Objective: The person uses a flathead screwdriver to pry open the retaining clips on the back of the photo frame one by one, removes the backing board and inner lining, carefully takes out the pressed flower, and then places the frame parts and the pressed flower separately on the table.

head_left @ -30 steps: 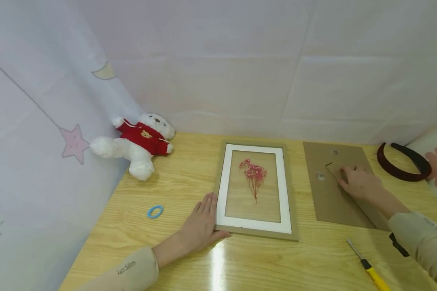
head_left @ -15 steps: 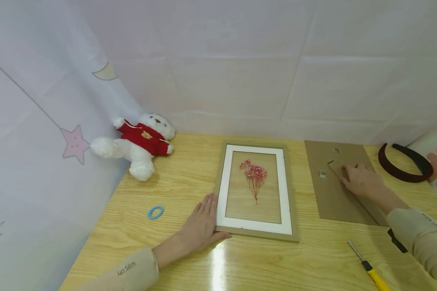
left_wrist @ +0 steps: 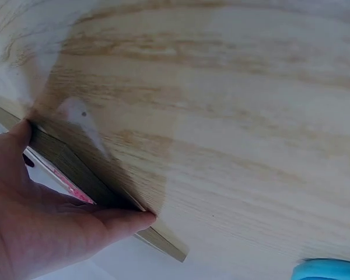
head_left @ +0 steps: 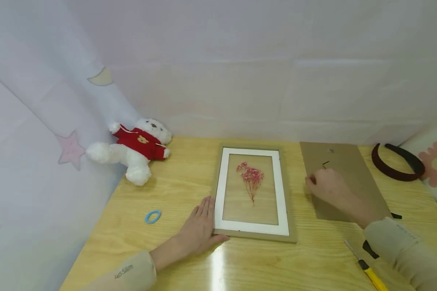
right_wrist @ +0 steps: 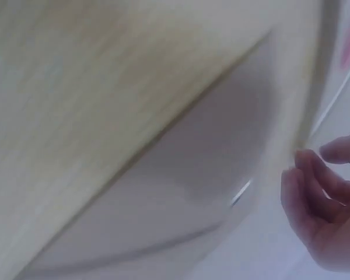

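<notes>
My left hand (head_left: 198,229) lies along the lower left corner of a picture frame (head_left: 293,214), fingers against its side and thumb along its bottom edge. The left wrist view shows the thumb and fingers (left_wrist: 125,224) touching the frame's edge. Inside the white mat is a pressed pink flower (head_left: 252,177). My right hand (head_left: 327,186), blurred, is over the left part of a brown backing board (head_left: 357,173). In the right wrist view its fingers (right_wrist: 306,204) are loosely curled, thumb apart, nothing visible between them. A small metal piece (head_left: 330,150) lies near the board's top.
A yellow-handled screwdriver (head_left: 373,277) lies at the front right, near a black piece (head_left: 370,249). A dark red headband (head_left: 395,171) is beyond the board. Left are a blue ring (head_left: 153,217) and a white teddy bear (head_left: 138,165) in a red top, on the wooden table (head_left: 189,182).
My right hand has let go of the narrow flap on the board and moved left to the board's edge, covering the small metal pieces there. My left hand stays against the frame.
</notes>
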A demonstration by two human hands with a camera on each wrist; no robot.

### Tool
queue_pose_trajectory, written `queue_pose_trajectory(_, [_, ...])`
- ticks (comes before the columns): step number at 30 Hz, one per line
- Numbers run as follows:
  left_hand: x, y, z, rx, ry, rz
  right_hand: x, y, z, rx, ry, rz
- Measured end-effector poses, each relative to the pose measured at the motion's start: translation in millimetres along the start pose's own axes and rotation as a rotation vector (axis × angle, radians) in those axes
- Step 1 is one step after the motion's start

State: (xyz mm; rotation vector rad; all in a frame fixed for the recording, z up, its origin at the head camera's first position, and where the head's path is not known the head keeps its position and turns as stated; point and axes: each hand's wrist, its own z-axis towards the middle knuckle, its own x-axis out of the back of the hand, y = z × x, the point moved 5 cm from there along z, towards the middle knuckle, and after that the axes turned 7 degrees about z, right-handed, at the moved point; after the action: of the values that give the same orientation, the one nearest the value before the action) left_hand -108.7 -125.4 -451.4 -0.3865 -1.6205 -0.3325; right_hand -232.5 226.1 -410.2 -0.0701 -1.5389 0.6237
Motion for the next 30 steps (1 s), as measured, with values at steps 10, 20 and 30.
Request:
queue_pose_trajectory(10, [-0.2, 0.1, -0.5, 0.007, 0.007, -0.016, -66, -108, -12.0, 0.007, -0.108, 0.033])
queue_pose_trajectory(20, [-0.1, 0.0, -2.1, 0.015, -0.027, -0.013, -88, -123, 1.7, -0.065, -0.110, -0.012])
queue_pose_trajectory(30, [0.9, 0.9, 0.0, 0.021, -0.043, -0.048, -87, -126, 6.6, -0.128, -0.132, 0.144])
